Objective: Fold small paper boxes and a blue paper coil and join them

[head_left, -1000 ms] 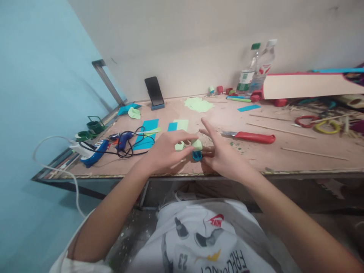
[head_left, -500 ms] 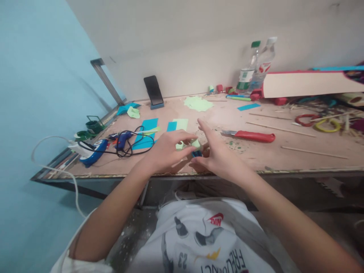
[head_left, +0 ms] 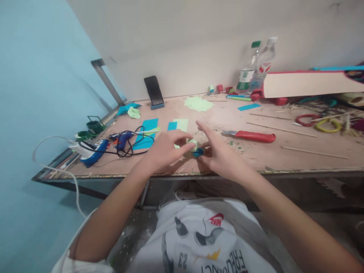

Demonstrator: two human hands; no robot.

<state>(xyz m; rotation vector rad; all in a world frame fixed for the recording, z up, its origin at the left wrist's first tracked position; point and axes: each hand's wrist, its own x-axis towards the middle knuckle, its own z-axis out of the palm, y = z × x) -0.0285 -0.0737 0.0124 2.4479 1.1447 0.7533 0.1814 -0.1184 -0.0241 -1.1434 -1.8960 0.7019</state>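
Between the thumb and fingers of my left hand (head_left: 173,146) is a small pale green paper piece (head_left: 193,145), rolled or folded. My right hand (head_left: 217,151) pinches a small blue paper piece (head_left: 198,152) with thumb and fingertips, its index finger raised. The two pieces are close together just above the table's front part; whether they touch I cannot tell. Behind my left hand lie pale green paper (head_left: 182,124) and a blue paper strip (head_left: 172,126).
A red-handled knife (head_left: 254,136) lies right of my right hand, its blade towards it. At left are a blue glue gun (head_left: 123,141) with a looped black cord and a power strip (head_left: 95,153). Thin sticks (head_left: 284,129), scissors (head_left: 327,125), bottles (head_left: 246,77) and a phone (head_left: 154,90) stand or lie farther out.
The green and blue pieces have moved slightly apart, so more of the blue one shows. My left hand has shifted a little left with the green piece.
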